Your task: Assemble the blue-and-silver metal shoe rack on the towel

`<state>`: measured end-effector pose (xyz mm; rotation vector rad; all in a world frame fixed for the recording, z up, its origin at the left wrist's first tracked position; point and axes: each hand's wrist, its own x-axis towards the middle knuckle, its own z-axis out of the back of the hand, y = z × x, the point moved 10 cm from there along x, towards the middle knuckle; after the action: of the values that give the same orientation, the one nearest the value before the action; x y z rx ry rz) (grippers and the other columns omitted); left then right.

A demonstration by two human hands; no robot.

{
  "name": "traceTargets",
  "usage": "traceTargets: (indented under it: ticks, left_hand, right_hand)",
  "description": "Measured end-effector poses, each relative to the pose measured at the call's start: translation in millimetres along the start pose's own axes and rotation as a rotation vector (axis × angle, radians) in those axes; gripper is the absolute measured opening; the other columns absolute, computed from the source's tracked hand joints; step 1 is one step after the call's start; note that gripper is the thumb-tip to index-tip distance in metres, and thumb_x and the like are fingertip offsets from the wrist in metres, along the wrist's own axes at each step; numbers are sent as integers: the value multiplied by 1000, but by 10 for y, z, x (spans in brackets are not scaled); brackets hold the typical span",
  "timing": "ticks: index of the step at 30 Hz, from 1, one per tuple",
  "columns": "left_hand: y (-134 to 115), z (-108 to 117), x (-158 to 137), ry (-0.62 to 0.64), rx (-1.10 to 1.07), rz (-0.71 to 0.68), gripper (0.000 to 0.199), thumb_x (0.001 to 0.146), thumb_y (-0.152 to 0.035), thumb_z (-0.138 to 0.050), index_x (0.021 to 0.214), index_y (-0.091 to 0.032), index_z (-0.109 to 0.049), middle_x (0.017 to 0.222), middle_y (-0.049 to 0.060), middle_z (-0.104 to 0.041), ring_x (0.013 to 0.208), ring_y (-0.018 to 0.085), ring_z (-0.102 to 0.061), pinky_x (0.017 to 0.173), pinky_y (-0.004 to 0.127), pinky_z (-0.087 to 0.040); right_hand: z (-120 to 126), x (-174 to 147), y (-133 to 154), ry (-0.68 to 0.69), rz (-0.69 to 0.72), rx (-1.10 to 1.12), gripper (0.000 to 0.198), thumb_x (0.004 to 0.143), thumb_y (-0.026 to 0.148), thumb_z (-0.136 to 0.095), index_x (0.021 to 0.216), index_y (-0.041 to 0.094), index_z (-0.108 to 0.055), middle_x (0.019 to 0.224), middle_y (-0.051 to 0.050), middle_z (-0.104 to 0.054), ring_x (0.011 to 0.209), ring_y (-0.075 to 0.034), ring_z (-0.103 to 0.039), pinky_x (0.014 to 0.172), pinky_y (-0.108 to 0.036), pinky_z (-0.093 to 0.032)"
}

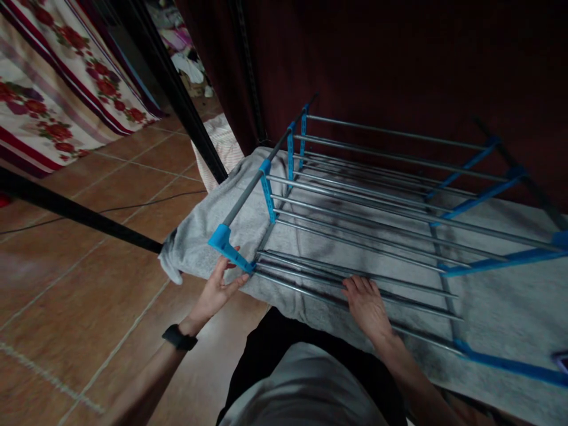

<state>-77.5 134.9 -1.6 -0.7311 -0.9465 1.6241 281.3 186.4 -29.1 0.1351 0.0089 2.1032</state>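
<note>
A rack of metal tubes (355,198) with blue plastic brackets lies on a grey blanket (492,296). My left hand (217,291), a dark band at its wrist, holds the near-left blue bracket (235,255) by its lower end. The thumb is in front and the fingers reach behind. Along the near side, several thin metal rods (412,302) run left to right, and some right-hand ends look unattached. My right hand (364,303) curls its fingers over these rods near their middle; the fingertips are partly hidden.
Black metal posts and a bar (80,210) stand at the left, beside a tiled floor (133,296) crossed by a thin cable. A dark red curtain (399,65) hangs behind the rack. A flowered curtain (66,89) hangs at the far left. A dark-edged object (561,360) lies at the right edge.
</note>
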Motion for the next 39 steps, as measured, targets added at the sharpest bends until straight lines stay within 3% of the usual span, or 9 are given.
traceTargets:
  ticks: [3,6,10,14,19,29,39]
  left_hand:
    - [-286,182,-16,-69,-186,-45,69,82,-43,-73,144,-30,-45,154,8,-42,134,32,-47,111,49,-42]
    - [-586,407,13,-196,-461,-137,60,86,-44,-66,142,-29,-50,146,7,-52,136,31,-47,115,48,-38]
    - [-992,515,119,-234,-637,-204,52,94,-58,-48,132,-25,-60,129,10,-62,124,29,-57,110,47,-44]
    - [-1248,449,228,-194,-644,-204,53,93,-60,-51,132,-25,-60,108,9,-68,101,26,-66,94,43,-53]
    - [-1178,364,313,-229,-663,-113,54,94,-53,-56,132,-16,-58,83,5,-68,70,16,-63,72,29,-52]
    - [-1144,357,364,-205,-667,-68,46,93,-44,-54,128,-15,-60,72,2,-62,64,14,-56,60,25,-47]
    - [-1121,382,377,-235,-679,-84,40,93,-40,-56,123,-16,-65,77,2,-63,57,12,-52,56,24,-44]
  right_hand:
    - [321,-54,95,-133,65,9,22,100,16,-44,113,15,-62,98,-8,-64,94,-21,-56,93,-38,-41]
    - [683,-172,156,-290,117,16,34,97,11,-44,127,17,-59,100,-8,-63,94,-21,-56,91,-37,-44]
    - [1025,-280,172,-413,184,-33,55,91,5,-44,142,22,-51,96,-6,-61,86,-20,-54,84,-35,-45]
    - [1321,-279,65,-444,205,-125,58,90,5,-46,146,23,-48,91,-5,-60,81,-20,-53,80,-35,-44]
    - [1676,-356,111,-470,220,-179,63,91,5,-45,151,24,-42,87,-5,-60,79,-20,-53,78,-36,-43]
    - [1604,-442,316,-405,205,-94,65,94,7,-41,156,25,-34,93,-7,-62,84,-22,-55,83,-38,-46]
    - [1820,-310,288,-348,262,-91,67,91,7,-39,157,24,-33,93,-7,-62,80,-21,-55,79,-38,-47]
